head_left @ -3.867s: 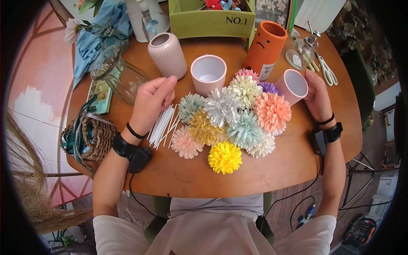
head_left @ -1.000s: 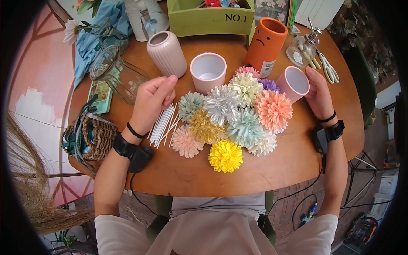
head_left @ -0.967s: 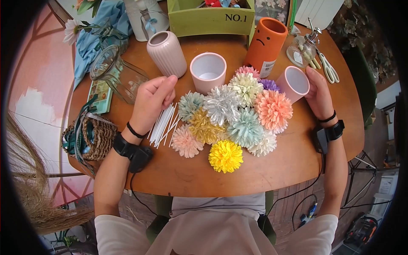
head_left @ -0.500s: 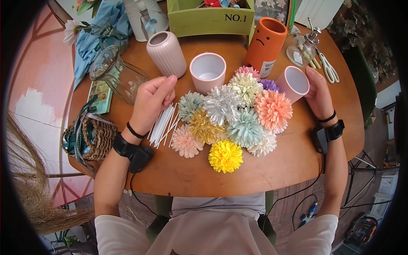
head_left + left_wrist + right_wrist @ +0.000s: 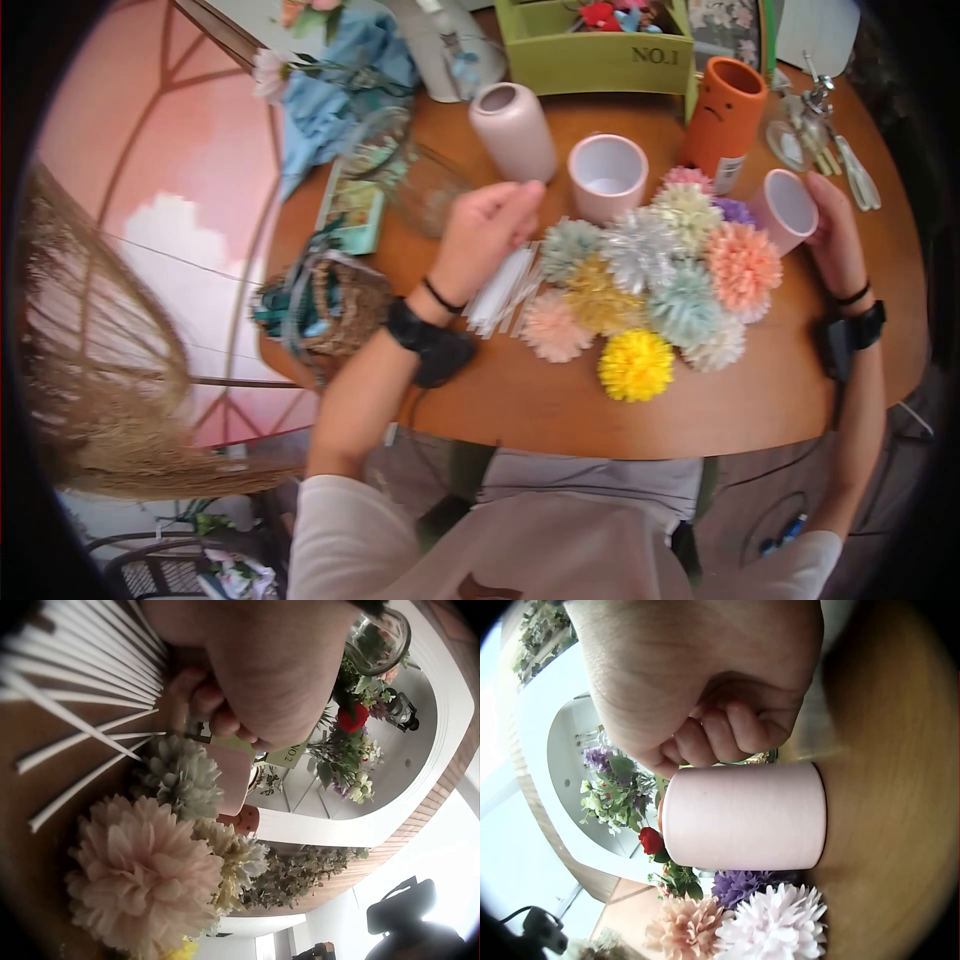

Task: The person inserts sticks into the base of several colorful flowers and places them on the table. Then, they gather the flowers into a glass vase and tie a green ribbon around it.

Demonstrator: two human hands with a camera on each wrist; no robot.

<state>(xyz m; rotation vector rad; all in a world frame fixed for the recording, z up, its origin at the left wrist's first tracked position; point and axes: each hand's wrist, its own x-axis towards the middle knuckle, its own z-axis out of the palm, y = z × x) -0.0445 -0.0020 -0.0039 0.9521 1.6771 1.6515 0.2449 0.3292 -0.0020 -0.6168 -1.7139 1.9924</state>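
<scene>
My left hand [image 5: 490,232] is curled into a fist beside a bundle of thin white sticks [image 5: 500,292], holding nothing. In the right wrist view, my right hand [image 5: 705,682] has its fingers folded into the palm, close against a pale pink cup [image 5: 746,817]. Artificial flower heads lie grouped between both hands. Among them are a yellow one [image 5: 636,366] at the front, a silver one [image 5: 640,248] in the middle and a coral one [image 5: 743,267] near the right cup. Behind them stands another pink cup [image 5: 605,195] with a white inside.
A pink vase [image 5: 515,140] and an orange vase [image 5: 725,120] with a frowning face stand farther back. The green box [image 5: 600,65] is behind them. At left are a glass jar [image 5: 425,190] and a woven basket [image 5: 350,300]; a spray bottle [image 5: 805,125] sits at right.
The head view has swung left, so the table and everything on it appear farther right, slightly blurred. Both hands keep their places beside the sticks and the right cup.
</scene>
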